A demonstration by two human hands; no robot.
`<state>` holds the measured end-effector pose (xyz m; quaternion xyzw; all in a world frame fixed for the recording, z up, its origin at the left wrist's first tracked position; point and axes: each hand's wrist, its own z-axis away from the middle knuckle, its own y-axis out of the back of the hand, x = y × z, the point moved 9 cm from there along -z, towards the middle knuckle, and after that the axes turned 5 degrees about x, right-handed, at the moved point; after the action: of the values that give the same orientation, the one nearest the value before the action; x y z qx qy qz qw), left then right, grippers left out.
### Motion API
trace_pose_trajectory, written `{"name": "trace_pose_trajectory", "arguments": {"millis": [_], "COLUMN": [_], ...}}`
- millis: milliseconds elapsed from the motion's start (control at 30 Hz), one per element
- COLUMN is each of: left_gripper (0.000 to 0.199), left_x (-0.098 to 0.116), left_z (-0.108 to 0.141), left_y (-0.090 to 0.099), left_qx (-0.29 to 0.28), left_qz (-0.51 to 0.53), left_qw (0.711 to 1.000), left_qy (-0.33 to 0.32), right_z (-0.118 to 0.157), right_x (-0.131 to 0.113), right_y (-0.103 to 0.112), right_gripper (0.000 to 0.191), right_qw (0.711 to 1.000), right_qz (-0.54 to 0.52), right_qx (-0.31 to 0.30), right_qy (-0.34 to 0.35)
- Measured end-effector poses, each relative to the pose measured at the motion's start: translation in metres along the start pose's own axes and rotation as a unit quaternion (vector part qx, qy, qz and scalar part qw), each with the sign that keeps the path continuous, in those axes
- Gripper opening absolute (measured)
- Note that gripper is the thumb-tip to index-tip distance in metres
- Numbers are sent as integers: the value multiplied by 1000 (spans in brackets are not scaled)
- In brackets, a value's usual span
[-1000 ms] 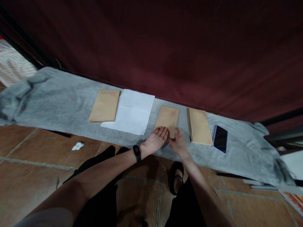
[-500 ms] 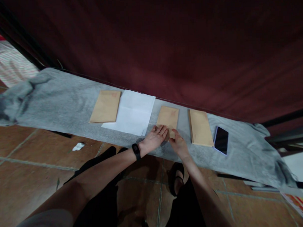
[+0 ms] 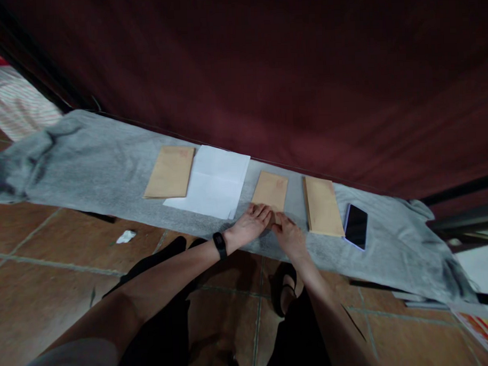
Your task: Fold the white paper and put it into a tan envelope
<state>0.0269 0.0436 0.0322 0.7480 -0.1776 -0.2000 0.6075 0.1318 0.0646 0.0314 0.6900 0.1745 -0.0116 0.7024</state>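
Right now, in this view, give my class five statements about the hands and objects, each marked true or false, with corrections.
1. The left hand rests on the middle brown envelope. True.
2. The right hand is on the phone. False: its fingers are at that envelope.
3. The phone lies left of the white paper. False: it lies to the right.
4. The left brown stack partly covers the white paper. True.
5. The cloth is grey. True.

Middle envelope (image 3: 271, 189) — right of paper (image 3: 218, 185)
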Motion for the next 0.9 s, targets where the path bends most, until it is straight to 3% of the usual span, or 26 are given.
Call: {"name": "trace_pose_trajectory", "arguments": {"millis": [133,333,700,900], "left_gripper": [44,45,51,51], "left_x": [7,4,-21,-30], "left_z": [-1,0,4,-10], "left_y": [0,-1,-8,-15], "left_qx": [3,-13,6,-4], "left_qz": [3,23,93,112], "left_qw": [1000,1000,995,992], "left_qy": [-26,-17,36,59], "right_z": [5,16,41,46], "right_x": [-15,-37,-50,-53], "right_y": [7,0,-17,-28], "right_gripper": [41,49,52,70], "right_qw": [997,990,986,983], "right_qz": [19,9,27,10], "right_qx": [46,64,64,69], "right_qy": [53,126,153,167]}}
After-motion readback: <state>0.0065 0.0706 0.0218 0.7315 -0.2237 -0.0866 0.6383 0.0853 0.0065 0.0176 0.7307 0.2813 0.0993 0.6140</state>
